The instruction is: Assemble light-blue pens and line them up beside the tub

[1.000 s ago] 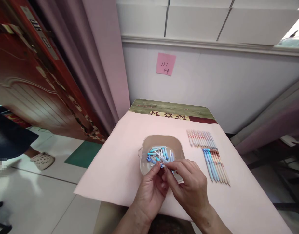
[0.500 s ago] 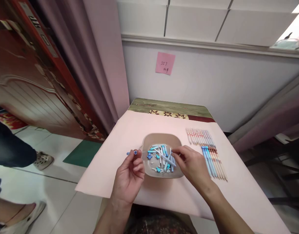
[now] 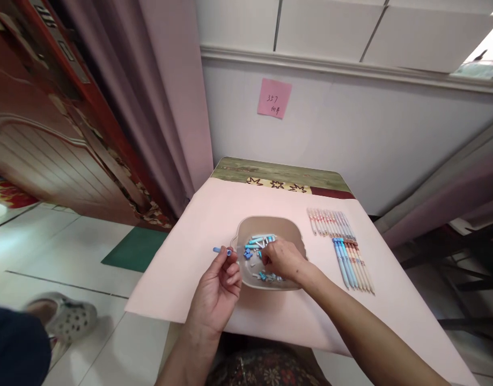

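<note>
My left hand [image 3: 221, 284] pinches a short blue pen barrel [image 3: 222, 251] between thumb and finger, just left of a beige basin [image 3: 270, 221]. Its open end faces the basin. My right hand [image 3: 282, 258] reaches into the basin with fingers curled down among loose pen parts [image 3: 256, 244]. What those fingertips grip is hidden behind the hand. Light blue tubes, white sticks and small blue and turquoise pieces lie in the basin, partly covered by my right hand.
To the right of the basin lie a row of pale patterned pens [image 3: 330, 222] and a nearer row of blue and brown-topped pens [image 3: 353, 265]. A pink sheet [image 3: 177, 289] covers the table. On the left floor is a person's foot in a holed clog [image 3: 75, 319].
My right hand has moved left and deeper over the basin, covering more of the parts. My left hand still holds the blue barrel. The person's foot at left has moved.
</note>
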A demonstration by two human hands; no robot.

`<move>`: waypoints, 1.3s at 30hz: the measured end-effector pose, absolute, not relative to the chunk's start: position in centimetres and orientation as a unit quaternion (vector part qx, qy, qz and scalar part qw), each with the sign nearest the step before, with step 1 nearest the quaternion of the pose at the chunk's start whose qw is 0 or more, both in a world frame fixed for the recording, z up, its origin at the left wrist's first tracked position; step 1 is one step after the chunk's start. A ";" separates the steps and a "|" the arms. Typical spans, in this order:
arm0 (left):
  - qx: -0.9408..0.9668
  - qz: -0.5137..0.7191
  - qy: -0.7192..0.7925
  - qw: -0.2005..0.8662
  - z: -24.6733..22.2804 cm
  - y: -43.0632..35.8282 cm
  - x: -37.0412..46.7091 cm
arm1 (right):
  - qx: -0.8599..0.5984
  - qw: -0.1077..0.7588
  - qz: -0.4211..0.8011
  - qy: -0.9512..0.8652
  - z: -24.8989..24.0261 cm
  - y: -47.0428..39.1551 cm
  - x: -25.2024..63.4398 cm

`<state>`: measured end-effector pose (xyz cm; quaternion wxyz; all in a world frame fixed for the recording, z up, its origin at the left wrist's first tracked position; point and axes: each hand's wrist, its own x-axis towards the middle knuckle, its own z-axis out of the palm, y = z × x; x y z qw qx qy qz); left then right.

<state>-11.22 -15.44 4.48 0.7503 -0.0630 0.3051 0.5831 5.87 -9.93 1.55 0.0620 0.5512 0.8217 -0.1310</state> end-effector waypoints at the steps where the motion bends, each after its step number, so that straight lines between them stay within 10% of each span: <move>1: -0.053 0.579 0.313 0.751 4.3 -15.5 -11.1 | 0.546 0.067 -0.136 0.824 1.3 -9.9 5.8; 31: 0.029 0.571 0.372 0.731 2.9 -14.9 -9.2 | 0.561 0.111 -0.137 0.809 0.9 -11.4 6.1; 39: 0.010 0.546 0.338 0.766 3.7 -15.9 -7.8 | 0.584 -0.223 -0.276 0.730 2.7 -12.7 9.3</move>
